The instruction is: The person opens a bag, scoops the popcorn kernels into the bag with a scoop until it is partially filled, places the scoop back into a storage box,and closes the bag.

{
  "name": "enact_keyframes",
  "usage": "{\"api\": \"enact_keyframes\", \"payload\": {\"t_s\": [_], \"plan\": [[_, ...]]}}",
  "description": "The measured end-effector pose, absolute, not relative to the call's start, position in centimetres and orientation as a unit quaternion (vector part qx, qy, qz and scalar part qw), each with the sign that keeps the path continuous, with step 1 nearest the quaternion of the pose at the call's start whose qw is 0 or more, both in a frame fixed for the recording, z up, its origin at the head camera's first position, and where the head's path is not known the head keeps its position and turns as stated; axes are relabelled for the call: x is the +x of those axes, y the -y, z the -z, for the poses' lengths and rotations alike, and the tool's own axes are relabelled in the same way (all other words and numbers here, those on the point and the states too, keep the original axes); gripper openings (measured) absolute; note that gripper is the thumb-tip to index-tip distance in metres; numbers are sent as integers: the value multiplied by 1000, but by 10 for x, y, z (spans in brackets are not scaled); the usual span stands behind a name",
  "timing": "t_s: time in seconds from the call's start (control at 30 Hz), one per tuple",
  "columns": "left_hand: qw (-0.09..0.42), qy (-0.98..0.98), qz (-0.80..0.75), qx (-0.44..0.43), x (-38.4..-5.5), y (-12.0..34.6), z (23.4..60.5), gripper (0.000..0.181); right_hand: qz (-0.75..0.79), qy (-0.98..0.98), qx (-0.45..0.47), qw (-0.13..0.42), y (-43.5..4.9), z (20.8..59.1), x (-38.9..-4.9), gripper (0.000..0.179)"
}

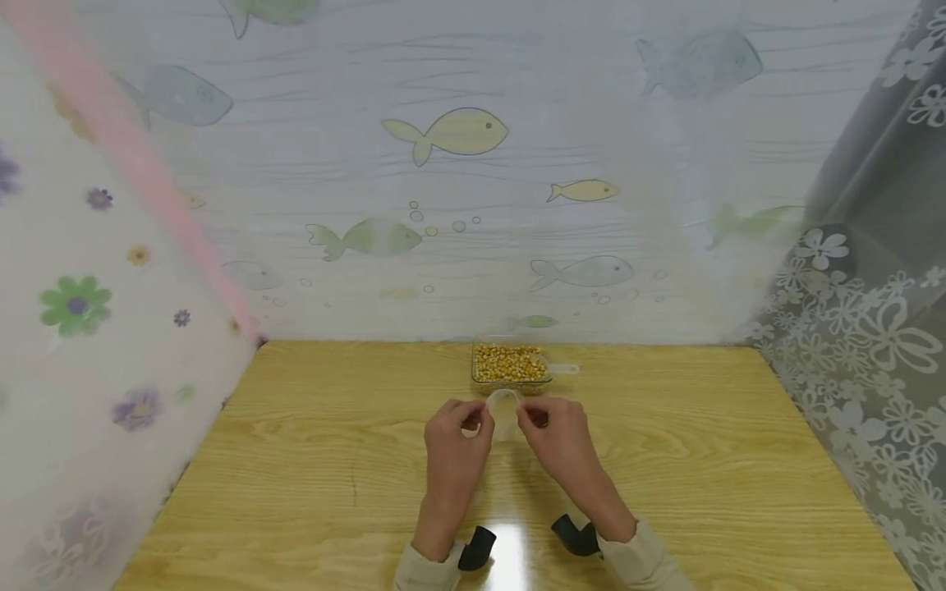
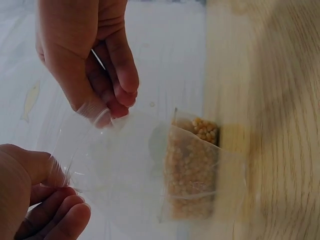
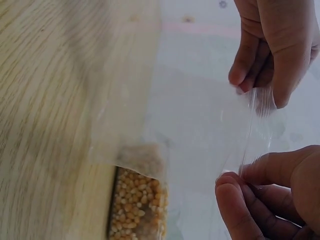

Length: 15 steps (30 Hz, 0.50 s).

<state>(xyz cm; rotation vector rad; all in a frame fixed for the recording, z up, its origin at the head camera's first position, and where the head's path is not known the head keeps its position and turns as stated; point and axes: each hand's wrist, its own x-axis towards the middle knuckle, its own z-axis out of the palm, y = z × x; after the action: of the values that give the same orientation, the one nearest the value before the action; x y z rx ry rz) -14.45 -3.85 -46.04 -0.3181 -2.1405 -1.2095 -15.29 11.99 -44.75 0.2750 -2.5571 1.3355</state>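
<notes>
A clear plastic zip bag [image 1: 506, 425] hangs upright between both hands, its upper rim bowed into an arc in the head view. My left hand [image 1: 454, 439] pinches one side of the bag's mouth between thumb and fingers. On the other side, my right hand [image 1: 562, 439] pinches the same edge. Through the film of the bag [image 2: 135, 155], in the left wrist view, yellow corn kernels [image 2: 192, 175] show behind it. Those kernels [image 1: 510, 363] lie in a clear rectangular container [image 1: 510, 384] just beyond the hands. No contents are visible inside the bag.
A white scoop handle [image 1: 565, 369] sticks out over the container's right side. The wooden table [image 1: 310, 460] ends at a fish-patterned wall covering [image 1: 355, 295]. A flowered sheet hangs at the left and a grey floral curtain [image 1: 857, 345] at the right. Black wrist mounts [image 1: 476, 548] sit near the sleeves.
</notes>
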Motion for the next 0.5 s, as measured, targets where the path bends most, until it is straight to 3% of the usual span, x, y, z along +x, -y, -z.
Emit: {"api": "enact_keyframes", "payload": {"t_s": [0.5], "plan": [[333, 821, 449, -119, -146, 40, 462, 8, -453, 876, 104, 125, -121, 451, -155, 10]]}}
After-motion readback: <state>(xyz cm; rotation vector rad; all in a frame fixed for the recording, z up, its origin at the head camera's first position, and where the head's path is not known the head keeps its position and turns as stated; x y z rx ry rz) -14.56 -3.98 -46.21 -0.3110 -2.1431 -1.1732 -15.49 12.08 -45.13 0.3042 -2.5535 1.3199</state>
